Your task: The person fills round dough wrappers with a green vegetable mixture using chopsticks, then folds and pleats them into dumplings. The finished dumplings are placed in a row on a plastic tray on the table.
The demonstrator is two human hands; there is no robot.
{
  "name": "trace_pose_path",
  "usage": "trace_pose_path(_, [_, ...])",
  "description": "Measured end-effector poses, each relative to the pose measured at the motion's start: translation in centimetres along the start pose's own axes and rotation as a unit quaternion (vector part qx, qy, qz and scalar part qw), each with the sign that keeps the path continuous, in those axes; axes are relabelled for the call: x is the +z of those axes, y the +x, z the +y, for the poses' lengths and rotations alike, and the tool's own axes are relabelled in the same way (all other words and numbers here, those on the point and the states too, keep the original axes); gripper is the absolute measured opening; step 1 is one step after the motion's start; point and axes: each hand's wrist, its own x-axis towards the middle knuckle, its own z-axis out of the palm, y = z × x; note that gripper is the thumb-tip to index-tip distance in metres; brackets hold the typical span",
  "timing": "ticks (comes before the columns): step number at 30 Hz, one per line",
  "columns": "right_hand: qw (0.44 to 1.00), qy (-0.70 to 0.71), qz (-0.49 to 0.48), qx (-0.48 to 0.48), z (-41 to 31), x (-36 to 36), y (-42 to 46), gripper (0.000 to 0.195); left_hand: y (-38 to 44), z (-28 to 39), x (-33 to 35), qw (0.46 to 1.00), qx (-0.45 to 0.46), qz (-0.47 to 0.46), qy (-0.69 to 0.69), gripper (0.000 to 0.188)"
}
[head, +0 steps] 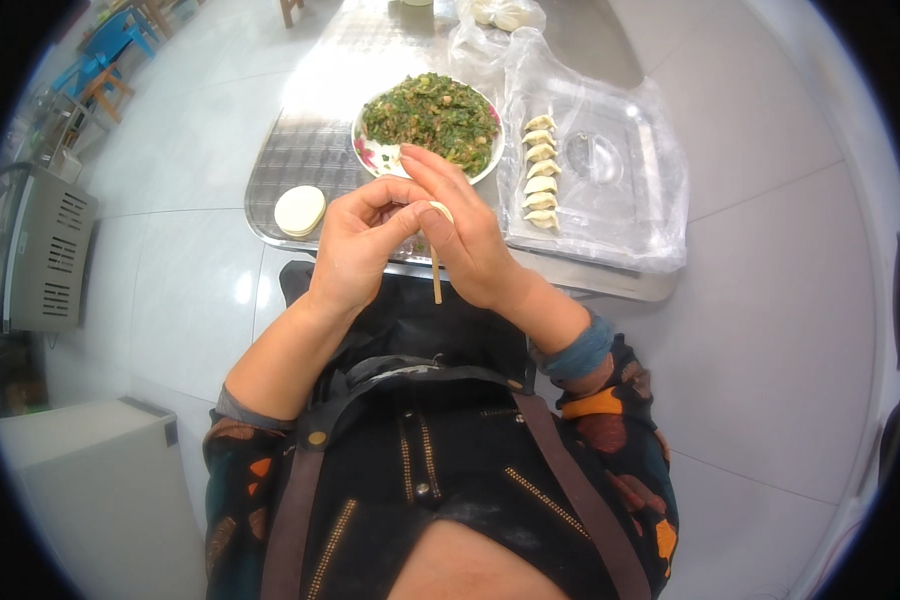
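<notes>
My left hand (364, 244) and my right hand (469, 232) meet in front of the filling bowl, pinching a dumpling wrapper (442, 211) mostly hidden by the fingers. A thin wooden stick (436, 277) points down from under my right hand, tucked against its palm. Behind the hands, a floral bowl (381, 159) holds chopped green and brown filling (431, 112). To the left lies a small stack of round dough wrappers (300, 210). On the right, a plastic-covered tray (622, 255) bears a column of several folded dumplings (541, 184).
A metal table (270, 157) carries these things. A knotted plastic bag (499, 13) with pale contents stands at its far side. Blue chairs (116, 34) and a wooden stool (106, 88) are at upper left. A vented appliance (52, 247) and a white cabinet (105, 465) stand left.
</notes>
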Motion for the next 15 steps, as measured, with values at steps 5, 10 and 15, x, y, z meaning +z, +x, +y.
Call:
trace_pose_path(5, [0.988, -0.059, 0.058, -0.127, -0.1, -0.2, 0.5, 0.041, -0.9, 0.6, 1.1, 0.997, 0.062, 0.0, 0.038, 0.011])
trace_pose_path(10, [0.969, -0.062, 0.113, -0.209, -1.8, -1.3, 1.1, 0.043, -1.9, 0.7, 1.8, 0.973, 0.225, -0.035, 0.03, 0.028])
trace_pose_path(15, [0.966, -0.009, 0.106, -0.237, -2.2, -1.7, 0.9, 0.04, -2.1, 0.9, 1.3, 0.936, 0.325, -0.048, 0.129, 0.028])
